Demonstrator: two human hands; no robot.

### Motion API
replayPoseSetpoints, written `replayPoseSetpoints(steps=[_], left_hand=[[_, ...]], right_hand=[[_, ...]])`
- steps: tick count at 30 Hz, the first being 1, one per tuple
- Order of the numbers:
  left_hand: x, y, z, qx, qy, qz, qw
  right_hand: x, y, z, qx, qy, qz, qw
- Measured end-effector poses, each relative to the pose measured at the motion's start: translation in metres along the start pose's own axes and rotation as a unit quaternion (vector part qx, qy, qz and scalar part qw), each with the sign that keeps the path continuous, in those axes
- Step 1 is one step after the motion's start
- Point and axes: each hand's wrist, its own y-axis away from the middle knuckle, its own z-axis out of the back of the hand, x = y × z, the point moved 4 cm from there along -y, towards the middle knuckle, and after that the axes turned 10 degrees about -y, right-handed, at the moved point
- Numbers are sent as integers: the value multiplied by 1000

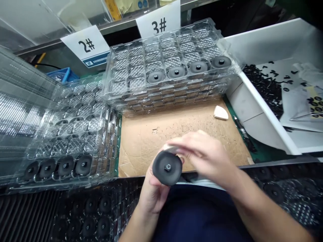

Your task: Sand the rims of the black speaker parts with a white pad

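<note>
My left hand [152, 196] grips a round black rubber-like disc [161, 173] with a small metal-looking stud at its centre. The disc is tilted so its studded face points towards me, above the near edge of a cardboard sheet [141, 144]. At its upper rim, my right hand [208, 156] pinches a pale flat piece [169, 147] that appears to touch the disc. Motion blurs the right hand a little, and its fingers partly cover this piece. Farther back on the cardboard lies a whitish wedge-shaped block [220, 113].
Clear plastic trays [151, 89], stacked behind the cardboard, hold several black discs in the front row. More trays [94, 148] stand at left. A white bin [270, 117] with small black parts rises at right, beside a pen [243, 132]. Signs read 2# [85, 45] and 3# [160, 23].
</note>
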Motion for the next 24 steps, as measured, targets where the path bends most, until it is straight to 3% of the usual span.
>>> replayPoseSetpoints(steps=[3,6,8,10,12,15,17,18,21,22,24], left_hand=[[-9,-2,2,29,40,-21,999],[-13,-3,3,42,52,-25,997],[-13,-3,2,48,53,-20,997],[-11,-4,-1,49,46,-11,998],[-9,-4,-4,41,35,0,999],[-7,-4,-6,18,12,0,1000],[-6,-3,-4,13,-2,-1,1000],[-6,-3,-3,12,-5,-2,1000],[-6,-3,2,-5,5,-14,1000],[-6,-3,2,-6,7,-14,1000],[-5,-2,-2,9,2,4,1000]], right_hand=[[-51,32,-6,10,31,-144,989],[-80,70,-24,57,25,-178,982],[-83,81,-30,68,20,-184,980],[-73,74,-25,52,19,-197,979],[-49,54,-13,-4,7,-199,980],[1,20,2,-108,-28,-113,987],[31,6,-3,-91,-21,-13,996],[39,3,-9,-57,-25,5,998],[40,-1,-26,65,-46,-34,996],[37,-2,-29,75,-41,-45,995],[34,-6,-28,18,-8,-24,1000]])
